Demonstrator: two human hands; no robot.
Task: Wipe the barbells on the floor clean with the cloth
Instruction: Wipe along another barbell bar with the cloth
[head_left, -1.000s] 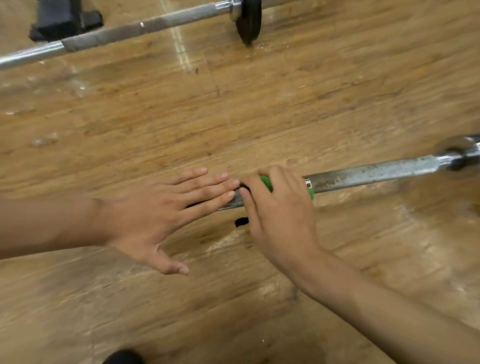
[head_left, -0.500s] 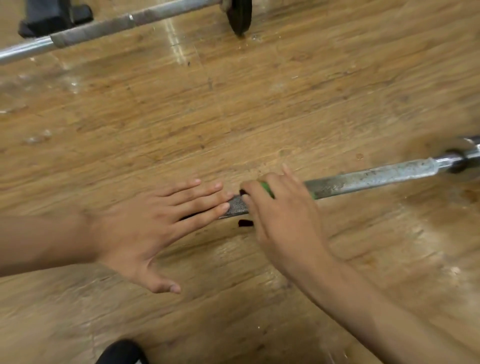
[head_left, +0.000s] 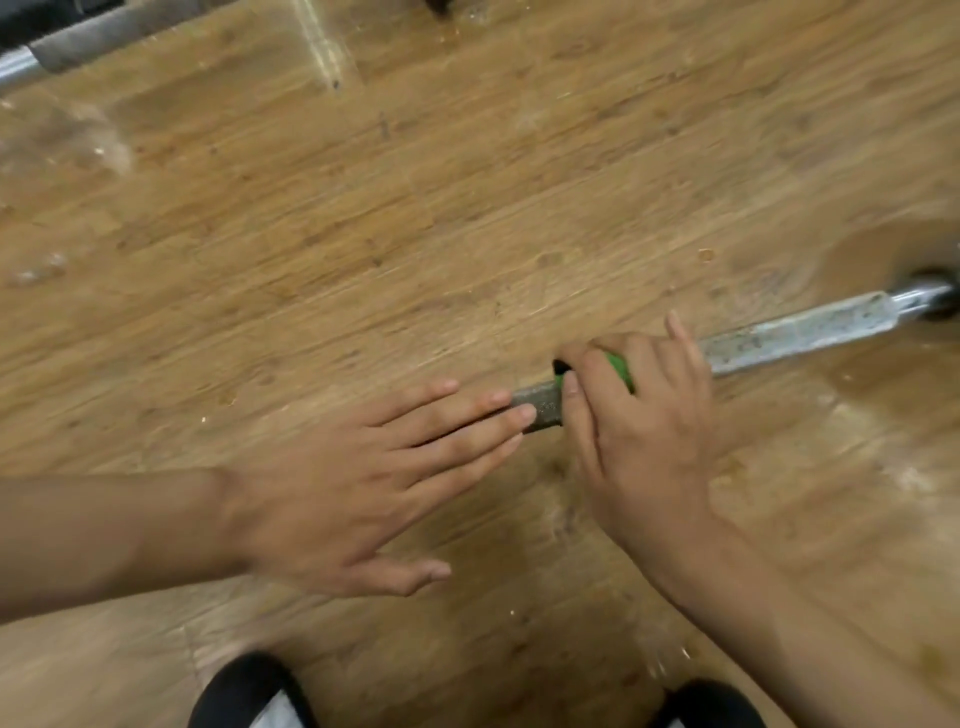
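Barbell (head_left: 795, 331) lies on the floor (head_left: 467, 208); we judge it heavy, rigid and prone to roll. Our left hand (head_left: 363, 483) presses on it, flat and uncurled, steadying it. Our right hand (head_left: 641, 421), just beside, grips the soft cloth (head_left: 620, 368) against it.
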